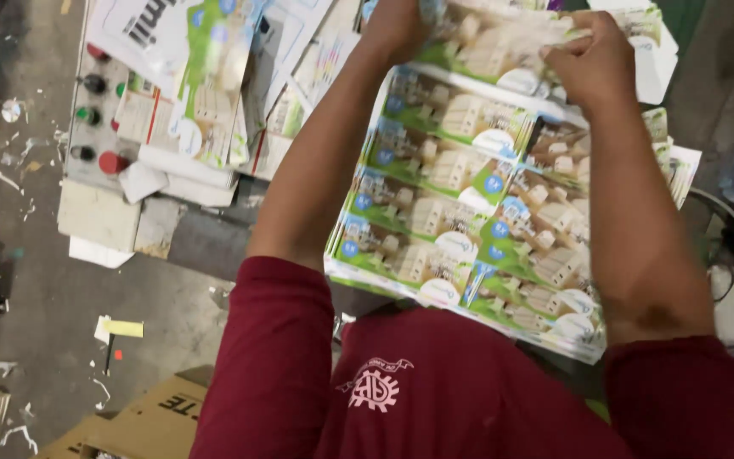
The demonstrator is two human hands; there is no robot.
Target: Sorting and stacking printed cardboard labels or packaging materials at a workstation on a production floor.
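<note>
- Left hand (397, 30) and right hand (595, 64) were both at the far edge of a large glossy printed sheet of repeating green-and-white package panels (460, 195).
- Right hand's fingers were curled and pinched shut on the sheet's top edge; left hand was clenched on the same edge, its fingertips partly cut off by the frame top.
- The sheet lay on top of a stack of similar sheets (677, 166), between the two forearms — near edge just beside the maroon shirt (435, 391).
- Each panel: green border, white oval badge, small blue round mark, pale product picture. Detail too blurred to make out.
- Left of it, a loose pile of white and green printed sheets (206, 85) overlapped a grey control panel with red, green and black round buttons (95, 110).
- Brown corrugated cardboard box (142, 421) sat at bottom left, cut off by the frame.
- Paper scraps (121, 327) were scattered on the grey floor (36, 280).
</note>
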